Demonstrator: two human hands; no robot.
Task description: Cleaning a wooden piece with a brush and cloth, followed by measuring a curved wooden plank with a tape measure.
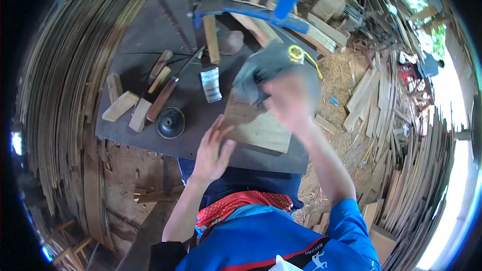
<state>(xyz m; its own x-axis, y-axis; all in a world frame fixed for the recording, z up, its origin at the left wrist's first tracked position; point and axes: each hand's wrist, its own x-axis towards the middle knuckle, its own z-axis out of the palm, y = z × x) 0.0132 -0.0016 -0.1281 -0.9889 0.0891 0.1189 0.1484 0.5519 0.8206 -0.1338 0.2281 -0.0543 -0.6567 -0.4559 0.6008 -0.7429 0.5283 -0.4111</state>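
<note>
the left hand (212,157) is resting with fingers apart, the flat pale wooden board (268,130) lying just right of them; the right hand (290,101) is appearing blurred, its grip impossible to tell. weak pressing could be letting the board slip.

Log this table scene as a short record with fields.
Left hand: open, fingertips at the left edge of the board
Right hand: blurred, at a grey-green item; grip unclear
Board: pale wood, flat on the table
Tape measure: yellow, at the item's upper right
Left of board: striped packet, dark round piece, wooden-handled tool, wood block
</note>
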